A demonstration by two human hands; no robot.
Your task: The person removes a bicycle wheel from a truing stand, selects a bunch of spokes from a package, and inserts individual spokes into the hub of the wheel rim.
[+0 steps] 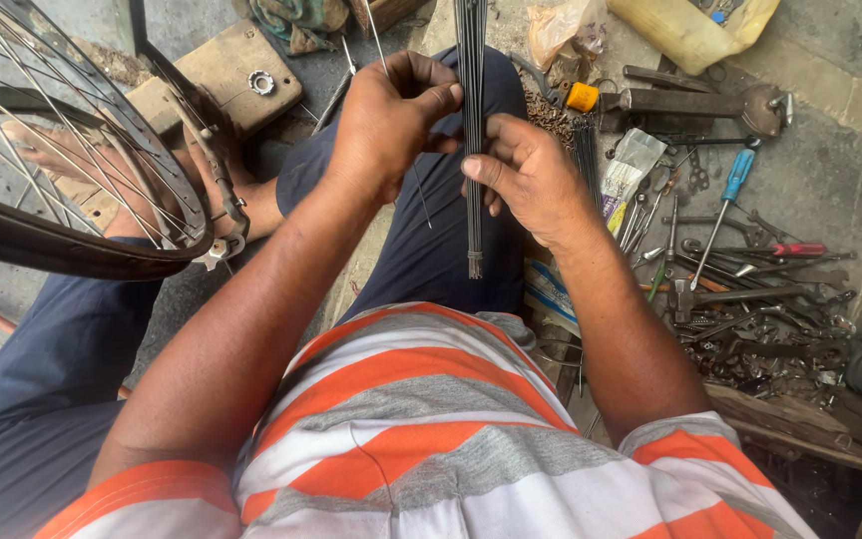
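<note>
A bundle of thin grey metal spokes (pixel 472 60) stands upright over my right thigh, running from the top edge down to my lap. My right hand (pixel 531 180) grips the bundle near its middle. My left hand (pixel 391 115) is closed around the upper part of the bundle from the left, thumb across the spokes. One loose spoke (pixel 421 200) hangs down just left of the bundle. I sit in dark blue trousers and an orange, white and grey striped shirt.
A spoked bicycle wheel with a black tyre (pixel 72 250) lies at the left, over a wooden block (pixel 221 70). Several wrenches, pliers and screwdrivers (pixel 740 289) are scattered on the concrete at the right, beside a hammer (pixel 690 100) and plastic bags.
</note>
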